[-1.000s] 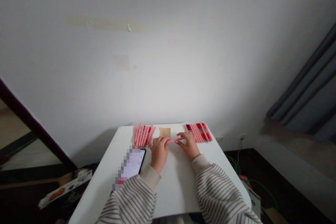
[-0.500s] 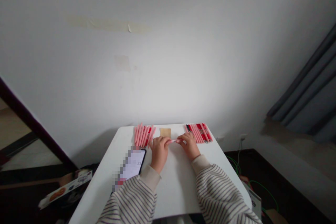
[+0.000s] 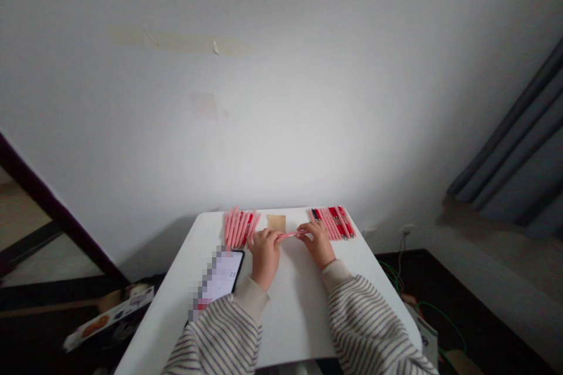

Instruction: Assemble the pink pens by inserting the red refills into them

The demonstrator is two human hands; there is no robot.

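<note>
Both my hands meet over the far middle of a white table [image 3: 290,299]. My left hand [image 3: 265,249] and my right hand [image 3: 317,240] each pinch one end of a single pink pen [image 3: 290,235] held level between them. A row of pink pens [image 3: 238,227] lies at the far left of the table. Another row of pink and red pens [image 3: 333,221] lies at the far right, just beyond my right hand. A small tan card [image 3: 277,222] sits between the two rows.
A phone [image 3: 219,279] with a lit screen lies on the table left of my left arm. A white wall rises right behind the table. Grey curtains [image 3: 519,164] hang at the right. Green cables [image 3: 417,299] and boxes lie on the dark floor.
My hands have shifted only slightly while holding the pink pen; my right-hand fingers have curled in from a flatter spread onto the pen's end.
</note>
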